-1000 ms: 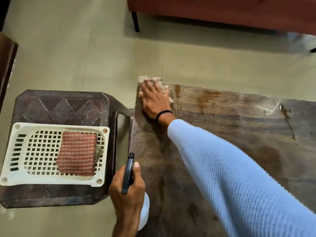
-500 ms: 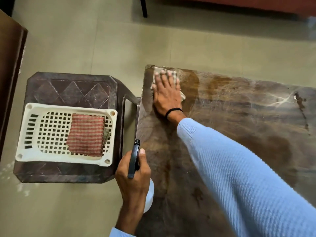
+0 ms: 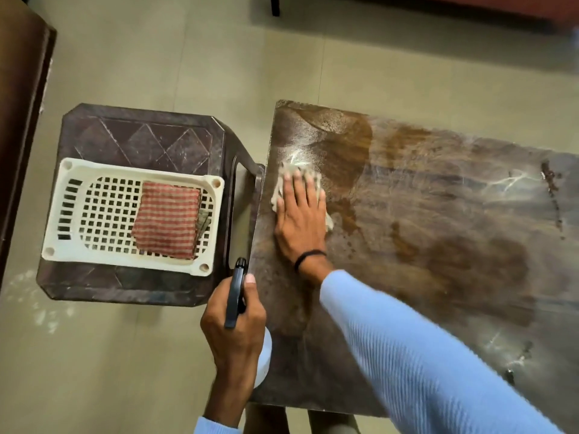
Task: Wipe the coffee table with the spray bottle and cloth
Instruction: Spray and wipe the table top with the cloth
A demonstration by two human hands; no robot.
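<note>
The brown coffee table (image 3: 438,233) fills the right of the head view, wet and streaked near its left end. My right hand (image 3: 300,220) lies flat with straight fingers on a pale cloth (image 3: 289,172), pressing it on the table by the left edge. Only the cloth's edges show around the fingers. My left hand (image 3: 235,327) grips the spray bottle (image 3: 236,292) by its black head at the table's near left corner. The bottle's white body (image 3: 264,361) peeks out below the hand.
A dark plastic stool (image 3: 138,139) stands just left of the table. On it sits a white lattice basket (image 3: 62,195) holding a folded red checked cloth (image 3: 167,219). Tiled floor lies around; a sofa leg (image 3: 275,6) is at the top, dark furniture (image 3: 18,120) at far left.
My right hand has slid the cloth from the table's far left corner toward me along the left edge, leaving a wet streak. The left hand still holds the bottle.
</note>
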